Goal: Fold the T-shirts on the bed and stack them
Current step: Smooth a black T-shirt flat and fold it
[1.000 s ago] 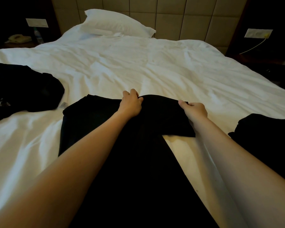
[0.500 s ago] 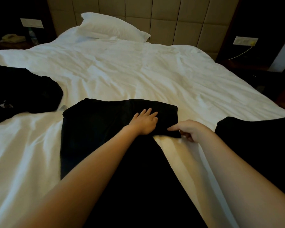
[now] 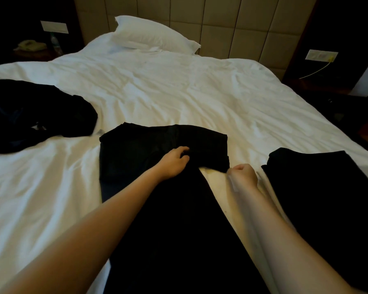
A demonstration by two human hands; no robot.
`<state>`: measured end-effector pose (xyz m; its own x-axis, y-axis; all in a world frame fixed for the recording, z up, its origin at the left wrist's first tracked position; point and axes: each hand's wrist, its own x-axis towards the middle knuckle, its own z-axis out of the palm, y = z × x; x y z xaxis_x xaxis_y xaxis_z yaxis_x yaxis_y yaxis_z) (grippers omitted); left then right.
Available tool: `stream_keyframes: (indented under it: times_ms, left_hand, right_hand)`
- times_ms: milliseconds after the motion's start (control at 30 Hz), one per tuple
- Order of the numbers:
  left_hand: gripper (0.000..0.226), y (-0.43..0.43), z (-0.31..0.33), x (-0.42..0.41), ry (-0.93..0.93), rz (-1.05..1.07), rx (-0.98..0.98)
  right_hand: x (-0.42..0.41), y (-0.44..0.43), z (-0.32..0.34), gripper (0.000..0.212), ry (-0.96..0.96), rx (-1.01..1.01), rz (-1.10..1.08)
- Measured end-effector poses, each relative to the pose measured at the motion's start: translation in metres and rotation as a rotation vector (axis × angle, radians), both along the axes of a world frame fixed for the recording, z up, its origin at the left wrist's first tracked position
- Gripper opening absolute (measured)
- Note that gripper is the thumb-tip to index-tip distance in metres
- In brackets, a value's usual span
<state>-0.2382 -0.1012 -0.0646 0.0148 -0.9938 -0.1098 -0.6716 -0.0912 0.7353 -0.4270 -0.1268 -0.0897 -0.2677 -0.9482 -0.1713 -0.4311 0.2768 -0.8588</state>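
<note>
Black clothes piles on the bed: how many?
3: a crumpled heap at the left, the shirt being folded in the middle, a folded stack at the right. Heap and stack may hide more shirts.

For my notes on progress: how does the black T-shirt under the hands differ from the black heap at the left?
The T-shirt lies spread flat with straight edges; the heap is crumpled and rounded. The left hand and right hand grip the T-shirt; nothing touches the heap. Both are black and lie on the white sheet.
</note>
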Motion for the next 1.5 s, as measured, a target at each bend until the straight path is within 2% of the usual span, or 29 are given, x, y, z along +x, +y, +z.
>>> stream_keyframes:
  times_ms: [67, 167, 267, 333, 400, 467, 533, 633, 767, 967, 1033, 1267, 1400, 1433, 1500]
  left_hand:
    - [0.042, 0.026, -0.006, 0.01, 0.074, 0.047, 0.033]
    - [0.037, 0.064, -0.013, 0.015, 0.242, 0.156, 0.117]
    - [0.032, 0.096, -0.014, 0.007, 0.38, 0.269, 0.144]
    - [0.029, 0.115, -0.012, 0.0, 0.408, 0.269, 0.168]
    - [0.028, 0.133, -0.01, -0.006, 0.391, 0.244, 0.193]
    - [0.027, 0.151, -0.008, -0.009, 0.346, 0.208, 0.221]
    - [0.025, 0.172, -0.007, -0.012, 0.286, 0.175, 0.247]
    - [0.028, 0.203, -0.006, -0.016, 0.128, 0.144, 0.232]
    - [0.05, 0.238, 0.002, -0.022, -0.156, 0.061, 0.253]
    - [0.035, 0.273, 0.015, -0.016, -0.364, -0.01, 0.325]
    - [0.033, 0.28, 0.023, -0.02, -0.353, -0.014, 0.3]
    - [0.036, 0.275, 0.046, -0.088, -0.074, 0.058, 0.146]
    - [0.059, 0.274, 0.047, -0.132, -0.058, 0.086, 0.142]
    - [0.065, 0.275, 0.046, -0.14, -0.054, 0.069, 0.17]
    - [0.073, 0.277, 0.042, -0.149, -0.056, 0.011, 0.246]
  right_hand:
    - [0.002, 0.026, -0.001, 0.005, 0.001, -0.024, 0.005]
    - [0.005, 0.062, 0.002, 0.006, 0.084, 0.012, 0.133]
    - [0.002, 0.09, 0.006, 0.016, 0.1, 0.107, 0.272]
    - [-0.004, 0.106, 0.006, 0.026, 0.06, 0.204, 0.307]
    - [-0.011, 0.119, 0.005, 0.032, -0.042, 0.278, 0.311]
    - [-0.017, 0.13, 0.004, 0.027, -0.11, 0.328, 0.308]
    - [-0.024, 0.14, 0.005, 0.025, -0.085, 0.376, 0.336]
    - [-0.032, 0.16, 0.006, 0.041, -0.039, 0.424, 0.35]
    - [-0.043, 0.193, 0.009, 0.043, -0.025, 0.442, 0.326]
    - [-0.065, 0.236, 0.011, 0.048, 0.033, 0.419, 0.327]
    - [-0.069, 0.249, 0.011, 0.046, 0.042, 0.389, 0.315]
    - [-0.08, 0.278, 0.008, 0.037, 0.011, 0.308, 0.295]
    - [-0.09, 0.285, 0.008, 0.028, -0.021, 0.261, 0.266]
    - [-0.093, 0.287, 0.008, 0.021, 0.046, 0.243, 0.289]
    - [-0.099, 0.291, 0.012, 0.013, 0.313, 0.187, 0.319]
